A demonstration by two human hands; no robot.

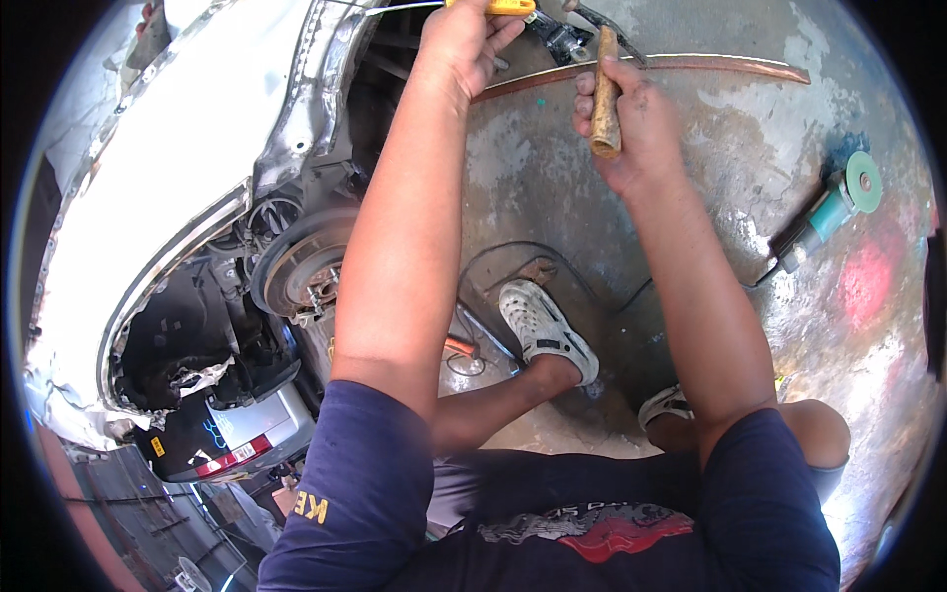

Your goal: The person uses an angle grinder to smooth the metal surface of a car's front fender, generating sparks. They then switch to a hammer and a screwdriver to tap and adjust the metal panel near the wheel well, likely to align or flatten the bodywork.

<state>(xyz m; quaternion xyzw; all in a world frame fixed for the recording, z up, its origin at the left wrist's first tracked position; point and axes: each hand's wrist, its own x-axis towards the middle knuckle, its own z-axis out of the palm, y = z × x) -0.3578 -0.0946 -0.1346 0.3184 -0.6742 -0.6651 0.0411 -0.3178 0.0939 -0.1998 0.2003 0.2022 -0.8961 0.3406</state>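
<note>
At the top edge my left hand (459, 49) is closed around a yellow-handled screwdriver (513, 7). Its thin shaft points left toward the edge of the white car body panel (197, 109); where the tip ends is hard to make out. My right hand (636, 118) grips the wooden handle of a hammer (606, 109). The dark hammer head is at the upper end of the handle, close to the frame's top and right of my left hand. A black metal part (562, 39) shows between the two hands.
A brake disc (311, 261) sits in the open wheel arch at left. On the concrete floor lie a long brown strip (710, 64), a green angle grinder (824, 217) with its disc, a black cable (562, 259) and an orange-handled tool (461, 346) near my foot.
</note>
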